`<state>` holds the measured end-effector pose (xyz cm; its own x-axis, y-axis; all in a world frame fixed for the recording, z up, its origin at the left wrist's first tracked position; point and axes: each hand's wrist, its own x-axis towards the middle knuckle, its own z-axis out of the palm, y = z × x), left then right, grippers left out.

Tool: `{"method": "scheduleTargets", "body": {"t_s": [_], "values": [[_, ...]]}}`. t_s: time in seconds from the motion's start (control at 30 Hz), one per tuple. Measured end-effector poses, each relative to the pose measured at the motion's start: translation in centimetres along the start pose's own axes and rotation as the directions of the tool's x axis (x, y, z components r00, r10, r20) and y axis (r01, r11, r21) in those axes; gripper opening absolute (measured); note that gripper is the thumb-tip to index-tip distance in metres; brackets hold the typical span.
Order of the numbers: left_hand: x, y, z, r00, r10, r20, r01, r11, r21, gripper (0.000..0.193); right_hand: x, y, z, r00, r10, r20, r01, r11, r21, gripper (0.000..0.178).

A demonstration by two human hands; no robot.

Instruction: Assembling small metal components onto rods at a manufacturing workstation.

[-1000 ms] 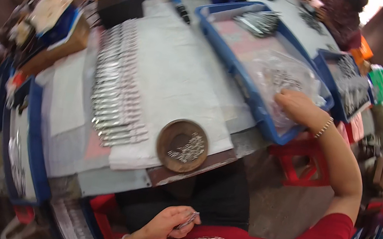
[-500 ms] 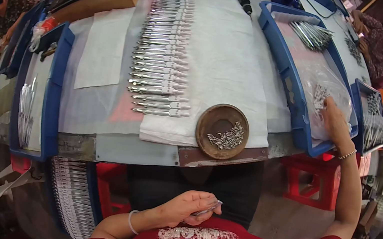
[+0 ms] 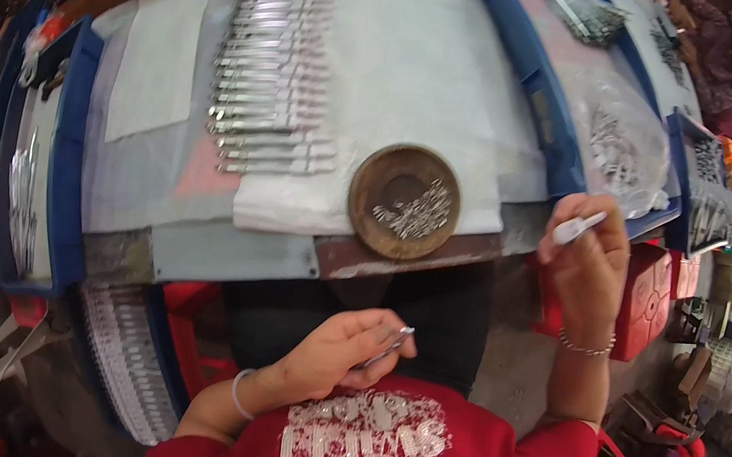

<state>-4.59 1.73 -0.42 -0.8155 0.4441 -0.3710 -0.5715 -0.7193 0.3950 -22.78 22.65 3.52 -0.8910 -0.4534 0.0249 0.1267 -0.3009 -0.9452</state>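
Observation:
My left hand (image 3: 353, 345) is closed in front of my shirt around a small, slim metal piece (image 3: 395, 345), mostly hidden by the fingers. Between the fingertips of my right hand (image 3: 590, 266) is a small flat, silvery-white metal part (image 3: 578, 227), just off the near end of the right blue tray (image 3: 542, 103). In that tray a clear plastic bag (image 3: 656, 146) holds several similar loose parts (image 3: 613, 152). A round brown dish (image 3: 361, 199) with tiny metal pieces (image 3: 422, 211) stands at the table's front edge. Left of it, slim metal tools (image 3: 269, 86) lie in a long row.
White cloth (image 3: 404, 61) covers the table's middle. Another blue tray (image 3: 74, 151) with long metal pieces stands at the left. Below the table's left end is a rack of metal parts (image 3: 126, 363). Red stools (image 3: 644, 304) stand under the table. Another person (image 3: 713, 64) sits at far right.
My right hand has come out of the bag in the right tray, toward me and left, with a flat metal part. The left hand still holds its piece; the whole view has shifted.

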Motion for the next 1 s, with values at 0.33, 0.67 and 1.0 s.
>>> {"method": "scheduleTargets", "body": {"t_s": [0.33,0.67,1.0], "values": [[-0.5,0.7,1.0,0.961,0.268,-0.065,-0.247,0.943,0.224,0.023,-3.3,7.5,6.9,0.919,0.239,0.313,-0.361,0.83,0.425,0.024],[-1.0,-0.1,-0.5,0.991,-0.035,0.131,0.081,0.929,-0.362,0.033,-4.2,8.7,7.9,0.872,0.255,0.418,-0.442,0.777,0.449,0.023],[-1.3,-0.6,-0.1,0.997,-0.016,0.076,0.048,0.9,-0.433,0.033,-3.1,8.5,8.5,0.802,0.309,0.512,-0.462,0.864,0.201,0.027]]}}
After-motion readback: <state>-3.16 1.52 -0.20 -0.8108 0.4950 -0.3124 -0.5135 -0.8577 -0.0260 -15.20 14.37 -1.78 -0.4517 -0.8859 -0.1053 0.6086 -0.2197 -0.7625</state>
